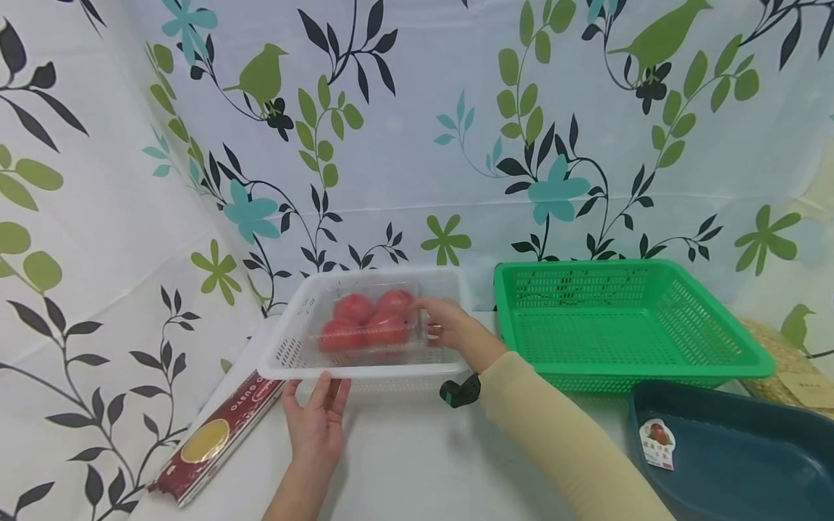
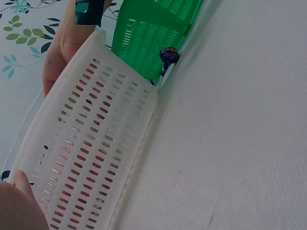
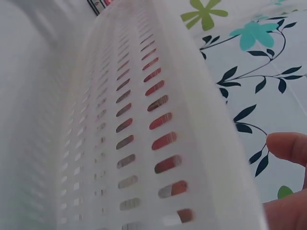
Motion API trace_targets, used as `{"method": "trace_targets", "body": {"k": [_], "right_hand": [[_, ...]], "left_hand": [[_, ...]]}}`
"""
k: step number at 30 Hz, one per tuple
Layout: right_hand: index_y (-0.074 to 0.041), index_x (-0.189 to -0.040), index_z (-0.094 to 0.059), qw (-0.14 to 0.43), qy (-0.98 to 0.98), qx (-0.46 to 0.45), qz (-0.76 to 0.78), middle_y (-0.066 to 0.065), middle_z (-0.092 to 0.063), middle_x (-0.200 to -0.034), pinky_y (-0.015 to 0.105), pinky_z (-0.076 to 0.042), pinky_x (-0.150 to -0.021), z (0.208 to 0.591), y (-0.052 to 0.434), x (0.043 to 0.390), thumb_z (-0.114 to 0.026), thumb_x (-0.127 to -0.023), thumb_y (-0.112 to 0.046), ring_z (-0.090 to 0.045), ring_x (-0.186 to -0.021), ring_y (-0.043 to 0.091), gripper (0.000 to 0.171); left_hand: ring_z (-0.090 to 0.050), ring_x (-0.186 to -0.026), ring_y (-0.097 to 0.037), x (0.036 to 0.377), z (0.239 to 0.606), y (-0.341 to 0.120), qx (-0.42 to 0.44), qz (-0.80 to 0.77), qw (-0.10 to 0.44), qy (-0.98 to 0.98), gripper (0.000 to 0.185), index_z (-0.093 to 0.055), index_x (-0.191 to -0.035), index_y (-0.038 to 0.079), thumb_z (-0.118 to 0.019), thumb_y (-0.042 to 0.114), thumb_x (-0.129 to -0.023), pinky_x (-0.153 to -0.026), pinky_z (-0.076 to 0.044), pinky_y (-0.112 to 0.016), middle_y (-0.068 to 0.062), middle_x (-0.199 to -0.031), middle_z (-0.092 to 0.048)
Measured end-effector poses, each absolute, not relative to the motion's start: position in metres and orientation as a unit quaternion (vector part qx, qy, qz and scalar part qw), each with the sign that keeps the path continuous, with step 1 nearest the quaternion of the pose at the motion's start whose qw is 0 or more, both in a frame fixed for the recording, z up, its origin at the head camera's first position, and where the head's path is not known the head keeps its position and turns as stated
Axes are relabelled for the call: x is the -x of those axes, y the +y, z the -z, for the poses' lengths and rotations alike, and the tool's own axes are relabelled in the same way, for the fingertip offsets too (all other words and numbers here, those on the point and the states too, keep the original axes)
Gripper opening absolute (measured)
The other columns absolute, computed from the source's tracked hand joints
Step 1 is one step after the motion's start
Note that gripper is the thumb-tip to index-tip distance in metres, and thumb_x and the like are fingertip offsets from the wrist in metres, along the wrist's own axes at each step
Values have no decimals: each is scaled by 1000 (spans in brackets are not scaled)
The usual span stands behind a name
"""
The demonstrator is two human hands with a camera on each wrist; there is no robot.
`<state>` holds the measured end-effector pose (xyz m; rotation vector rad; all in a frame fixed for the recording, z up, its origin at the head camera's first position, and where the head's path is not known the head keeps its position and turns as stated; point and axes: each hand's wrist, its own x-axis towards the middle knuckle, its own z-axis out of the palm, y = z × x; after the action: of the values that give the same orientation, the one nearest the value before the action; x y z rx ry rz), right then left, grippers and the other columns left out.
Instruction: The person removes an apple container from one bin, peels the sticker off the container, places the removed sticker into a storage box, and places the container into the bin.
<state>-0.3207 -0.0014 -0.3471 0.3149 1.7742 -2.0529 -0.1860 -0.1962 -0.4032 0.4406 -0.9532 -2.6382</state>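
A white perforated basket stands at the back wall, with a clear plastic box of red tomatoes inside it. My left hand grips the basket's front rim, one digit over the top and other fingers beneath. In the left wrist view, a fingertip of that hand rests at the rim of the basket. Reaching over the basket's right side, my right hand holds the right end of the tomato box with curled fingers. The basket wall fills much of the right wrist view and hides part of that hand.
To the right stands a green perforated basket. A dark blue tray with a sticker lies in front of it, and a woven item sits behind. A long red packet lies at the left. A small dark object shows beside the sleeve.
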Motion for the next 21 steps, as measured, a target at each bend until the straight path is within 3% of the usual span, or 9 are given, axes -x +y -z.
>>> {"method": "trace_targets", "body": {"k": [9, 21], "right_hand": [[5, -136, -32, 218, 639, -82, 733, 29, -41, -130, 52, -47, -87, 348, -5, 325, -63, -84, -22, -49, -113, 39, 67], [3, -140, -29, 236, 597, -55, 765, 27, -32, -139, 52, -40, -95, 341, 13, 325, -57, -90, -22, -40, -122, 41, 63]], "left_hand": [[-57, -111, -20, 186, 401, -196, -158, 921, 143, -326, 70, -19, -135, 32, -64, 8, -88, -89, -47, -33, -6, -143, -30], [-55, -114, -21, 185, 402, -198, -158, 916, 142, -341, 67, -16, -136, 30, -60, 8, -90, -89, -47, -33, -6, -143, -31]]}}
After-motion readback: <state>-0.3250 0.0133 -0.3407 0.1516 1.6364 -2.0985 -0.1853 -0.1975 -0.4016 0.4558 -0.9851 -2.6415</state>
